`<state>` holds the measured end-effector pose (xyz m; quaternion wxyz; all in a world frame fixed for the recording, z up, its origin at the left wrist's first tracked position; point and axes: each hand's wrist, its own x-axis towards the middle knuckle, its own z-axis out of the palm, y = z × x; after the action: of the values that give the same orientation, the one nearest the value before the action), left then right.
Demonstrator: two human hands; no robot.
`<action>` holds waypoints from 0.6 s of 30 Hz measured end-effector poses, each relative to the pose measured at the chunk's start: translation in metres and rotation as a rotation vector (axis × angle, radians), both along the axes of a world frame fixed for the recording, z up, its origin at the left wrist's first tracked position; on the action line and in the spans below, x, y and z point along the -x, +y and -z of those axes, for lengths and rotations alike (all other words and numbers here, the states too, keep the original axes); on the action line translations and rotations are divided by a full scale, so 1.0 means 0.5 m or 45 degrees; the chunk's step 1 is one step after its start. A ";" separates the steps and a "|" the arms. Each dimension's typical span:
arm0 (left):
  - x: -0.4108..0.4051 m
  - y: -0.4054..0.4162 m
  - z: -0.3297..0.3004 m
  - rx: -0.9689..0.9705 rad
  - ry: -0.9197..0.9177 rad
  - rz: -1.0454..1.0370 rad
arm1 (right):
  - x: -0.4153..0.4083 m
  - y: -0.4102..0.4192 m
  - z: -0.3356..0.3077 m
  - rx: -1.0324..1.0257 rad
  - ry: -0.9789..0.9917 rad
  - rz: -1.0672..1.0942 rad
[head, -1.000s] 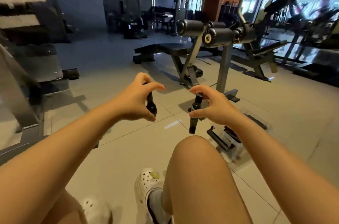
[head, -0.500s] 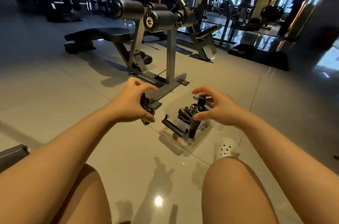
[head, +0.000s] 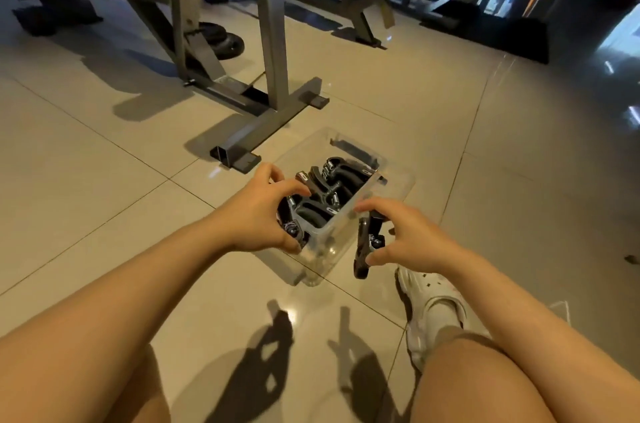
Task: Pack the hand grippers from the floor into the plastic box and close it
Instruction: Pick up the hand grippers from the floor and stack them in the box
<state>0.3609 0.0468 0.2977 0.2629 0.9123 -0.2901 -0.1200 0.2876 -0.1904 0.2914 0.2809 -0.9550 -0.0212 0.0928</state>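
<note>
Head view, floor tiles: clear plastic box [head: 391, 180] open, hand grippers [head: 332, 194] piled inside. Left hand [head: 256, 214] pinches gripper [head: 294, 230] over box's near-left edge. Right hand [head: 408, 239] pinches second gripper [head: 363, 249] outside near-right wall. White shoe [head: 429, 301] beside box.

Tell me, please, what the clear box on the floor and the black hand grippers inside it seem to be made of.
The clear rectangular plastic box looks like glossy transparent plastic: the floor tiles show through its walls. The black hand grippers inside it seem to have matte black handles, plastic or rubber, I cannot tell which, with shiny silver parts that glint like metal.
</note>
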 end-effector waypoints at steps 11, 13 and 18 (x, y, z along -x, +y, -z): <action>-0.084 -0.116 0.064 -0.065 0.023 -0.229 | -0.167 -0.151 -0.013 -0.021 0.120 -0.199; -0.080 -0.142 0.048 -0.041 -0.004 -0.221 | -0.207 -0.165 -0.018 -0.027 0.131 -0.301; -0.037 -0.166 0.016 0.056 0.013 -0.373 | -0.313 -0.174 -0.044 -0.016 0.103 -0.476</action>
<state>0.3792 -0.0360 0.2897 0.2991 0.9383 -0.1549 -0.0787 0.4443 -0.2772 0.3135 0.2654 -0.9281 -0.1877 0.1814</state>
